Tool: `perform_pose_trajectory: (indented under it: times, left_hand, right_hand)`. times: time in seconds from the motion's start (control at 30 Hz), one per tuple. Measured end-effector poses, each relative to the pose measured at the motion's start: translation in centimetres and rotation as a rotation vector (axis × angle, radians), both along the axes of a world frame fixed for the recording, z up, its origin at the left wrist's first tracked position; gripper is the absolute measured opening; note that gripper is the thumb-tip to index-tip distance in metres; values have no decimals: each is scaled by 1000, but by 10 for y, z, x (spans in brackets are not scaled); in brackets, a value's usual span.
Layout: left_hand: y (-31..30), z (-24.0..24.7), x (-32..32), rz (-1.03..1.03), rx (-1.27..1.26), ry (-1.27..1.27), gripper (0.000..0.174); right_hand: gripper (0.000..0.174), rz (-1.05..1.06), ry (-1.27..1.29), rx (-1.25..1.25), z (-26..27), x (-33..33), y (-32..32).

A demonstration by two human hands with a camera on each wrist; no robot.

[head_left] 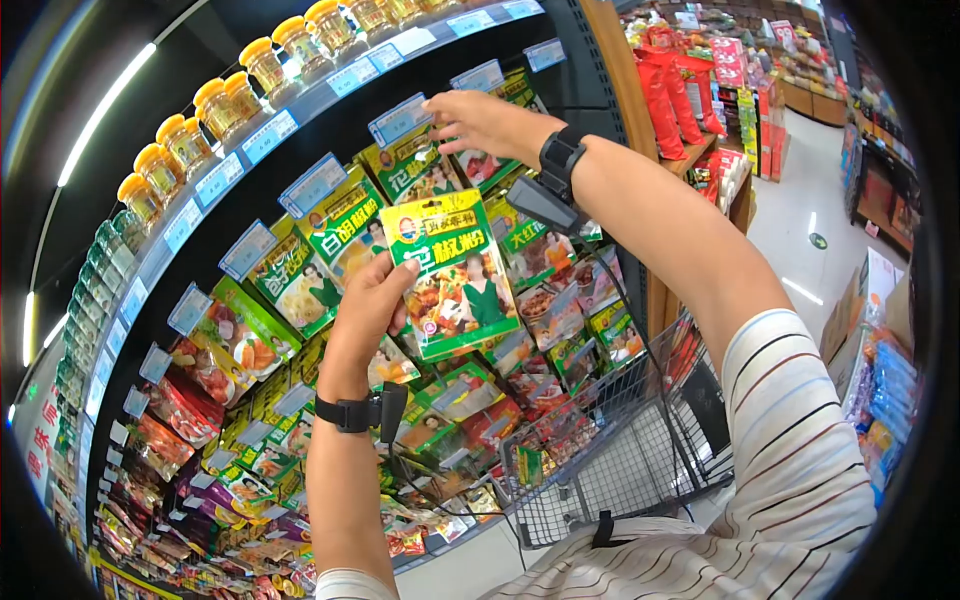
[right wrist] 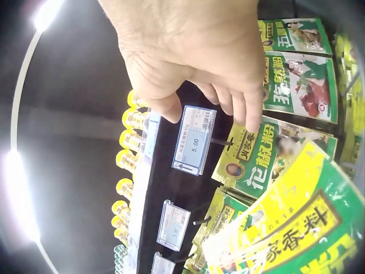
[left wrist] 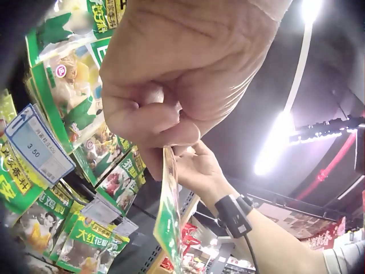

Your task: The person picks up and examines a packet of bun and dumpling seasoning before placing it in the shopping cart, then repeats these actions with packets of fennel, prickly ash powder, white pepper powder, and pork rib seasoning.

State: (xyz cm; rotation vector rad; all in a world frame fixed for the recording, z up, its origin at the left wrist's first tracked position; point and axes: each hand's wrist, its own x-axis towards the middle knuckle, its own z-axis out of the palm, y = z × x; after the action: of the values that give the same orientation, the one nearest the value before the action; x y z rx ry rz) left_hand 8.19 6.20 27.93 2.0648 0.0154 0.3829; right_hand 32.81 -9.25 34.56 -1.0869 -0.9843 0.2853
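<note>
Far on the left, clear bottles are lined up along the shelf edge, followed by yellow-lidded jars, with blue-edged price labels fixed beneath. Below them, green and yellow seasoning packets are hung in crowded rows. And here is the left hand, banded at the wrist by a black strap: the held packet is pinched by its left edge, thumb laid over the front, fingers curled behind. It is held upright, slightly tilted, face outward, in front of the hanging rows.

Up and to the right, the right hand is stretched towards the rack, its thumb and fingers parted, nothing gripped! A label marked 5.00 is seen just below the gap between them, and a matching packet is hung close to the fingertips; whether it is touched cannot be told. Lower down, a wire cart is parked by the rack. Further right, red bags are stood on a wooden shelf, and the near arm is covered by a striped sleeve.
</note>
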Motion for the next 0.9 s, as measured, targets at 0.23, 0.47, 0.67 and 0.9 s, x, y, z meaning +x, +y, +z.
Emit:
perform_pose_trajectory:
  times: [0.23,0.47,0.67,0.9]
  left_hand:
    - [13,-4,15,90,-30,-145,28]
    - [11,13,44,174,66,-240,32]
    - [3,20,72,179,41,-322,27]
    - [12,29,109,240,107,-369,27]
  right_hand:
    - [40,71,62,87,9,2,-3]
    - [43,12,-49,140,25,-13,-20]
    - [48,-8,-83,112,27,-13,-26]
    - [44,-4,-50,112,26,-20,-30]
